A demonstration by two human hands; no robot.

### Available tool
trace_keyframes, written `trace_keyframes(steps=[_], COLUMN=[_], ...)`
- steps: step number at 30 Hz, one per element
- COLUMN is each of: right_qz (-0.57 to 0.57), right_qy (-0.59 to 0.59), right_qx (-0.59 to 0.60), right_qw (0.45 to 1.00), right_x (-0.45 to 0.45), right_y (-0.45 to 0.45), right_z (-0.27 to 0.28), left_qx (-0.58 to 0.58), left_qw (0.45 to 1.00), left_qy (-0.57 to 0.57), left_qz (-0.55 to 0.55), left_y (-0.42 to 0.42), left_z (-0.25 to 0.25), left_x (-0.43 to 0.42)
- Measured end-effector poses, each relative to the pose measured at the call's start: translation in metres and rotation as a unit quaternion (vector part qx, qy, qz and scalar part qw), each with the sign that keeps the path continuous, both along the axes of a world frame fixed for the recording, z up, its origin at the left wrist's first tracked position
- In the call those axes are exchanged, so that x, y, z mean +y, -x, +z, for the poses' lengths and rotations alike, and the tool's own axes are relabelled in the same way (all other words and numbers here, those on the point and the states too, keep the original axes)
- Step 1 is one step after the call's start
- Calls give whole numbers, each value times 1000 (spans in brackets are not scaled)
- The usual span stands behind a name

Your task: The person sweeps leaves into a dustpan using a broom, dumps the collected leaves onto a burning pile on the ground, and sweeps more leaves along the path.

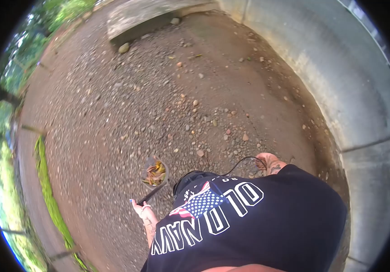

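Observation:
My left hand (pixel 142 211) is at the lower left, closed around the end of a dark handle (pixel 149 196). The handle slants up towards a pale, rounded scoop (pixel 164 181) that holds yellow and brown dry leaves (pixel 154 173). My right hand (pixel 266 162) is low beside my right hip, its fingers curled. From it a thin black cord (pixel 240 161) curves across towards a black item (pixel 190 180) at the front of my body. What sits inside the right fingers is too small to make out fully.
Gravelly ground (pixel 127 109) with loose stones spreads ahead. A concrete block (pixel 145 22) lies at the top, with a larger stone (pixel 124 48) beside it. A concrete wall (pixel 331 68) curves along the right. A mossy green edge (pixel 47 186) runs along the left.

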State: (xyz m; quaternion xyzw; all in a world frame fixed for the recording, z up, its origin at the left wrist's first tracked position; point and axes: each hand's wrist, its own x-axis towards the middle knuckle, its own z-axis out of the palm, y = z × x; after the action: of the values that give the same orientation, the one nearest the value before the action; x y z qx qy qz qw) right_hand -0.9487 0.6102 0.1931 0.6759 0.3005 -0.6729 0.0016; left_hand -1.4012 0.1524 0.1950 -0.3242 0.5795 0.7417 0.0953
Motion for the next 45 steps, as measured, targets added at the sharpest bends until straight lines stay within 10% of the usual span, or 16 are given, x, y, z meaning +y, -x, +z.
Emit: trace_keyframes(steps=[3,5,8,11,13,14,20,24,27,30,34,37,45], right_qz=[40,309,400,456,415,409,280,167,110,47,-92,-56,386], right_qy=[169,-73,-158,-224,-244,-254,-250,-248,-237,-157,-87,-136,-225], right_qx=[11,-87,-158,-211,-231,-233,-302,-266,-211,-212,-109,-140,-107], right_qw=[985,944,889,835,846,845,876,916,942,963,986,979,888], right_x=[46,53,79,107,137,153,281,424,586,703,861,940,913], right_y=[58,100,149,187,212,216,226,203,207,208,256,290,423], right_z=[-6,38,36,68,79,81,95,70,44,7,-43,-143,-101], left_qx=[80,61,-31,296,-193,-71,-108,-277,-173,-299,-138,-129,-146], left_qw=[996,996,989,821,966,981,965,928,980,912,961,970,964], left_qy=[19,28,-5,333,110,161,238,236,-25,-29,118,117,157], left_qz=[-45,-63,-145,-356,-134,-80,-36,-76,-95,-280,207,169,156], left_y=[65,110,228,245,288,321,389,438,445,419,419,421,436], left_z=[-10,-7,-107,-61,-4,-70,-96,-192,-229,-201,-154,-144,-119], left_x=[54,97,123,208,291,303,438,505,521,536,628,649,751])
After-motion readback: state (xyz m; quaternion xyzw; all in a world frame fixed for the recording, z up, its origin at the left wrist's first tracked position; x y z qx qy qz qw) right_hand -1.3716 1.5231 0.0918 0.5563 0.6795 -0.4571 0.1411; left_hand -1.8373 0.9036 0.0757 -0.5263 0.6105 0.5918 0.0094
